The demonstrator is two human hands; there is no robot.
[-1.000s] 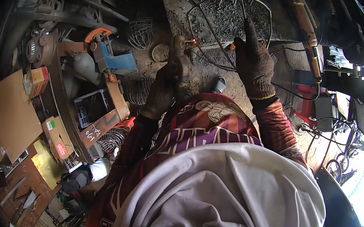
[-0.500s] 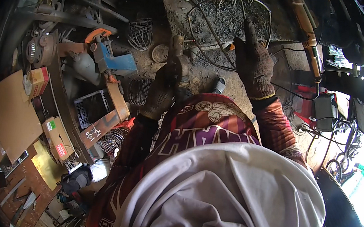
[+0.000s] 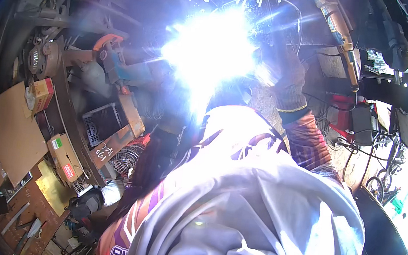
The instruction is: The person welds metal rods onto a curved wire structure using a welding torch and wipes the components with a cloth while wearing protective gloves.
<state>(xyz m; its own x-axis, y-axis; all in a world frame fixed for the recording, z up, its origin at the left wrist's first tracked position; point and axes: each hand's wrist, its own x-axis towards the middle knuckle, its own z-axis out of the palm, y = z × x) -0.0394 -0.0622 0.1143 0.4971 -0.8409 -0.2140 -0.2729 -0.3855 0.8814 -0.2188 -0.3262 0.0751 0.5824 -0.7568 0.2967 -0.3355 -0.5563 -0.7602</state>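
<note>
2 small cardboard boxes (image 3: 62,154) with red labels lie left beside flat brown cardboard (image 3: 9,135); right hand (image 3: 289,82) gloved, finger state indiscernible, left hand lost in white glare (image 3: 212,53).

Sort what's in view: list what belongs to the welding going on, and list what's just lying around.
In use:
welding flash
right hand, gloved, beside the flash
wire hoop
left hand: hidden by glare

Lying about:
cardboard sheets
small boxes
grey plastic crate
orange-handled tool

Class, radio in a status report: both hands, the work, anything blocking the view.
Right hand gloved, on the wire frame. Left hand lost in glare. White flash hides the work point.
</note>
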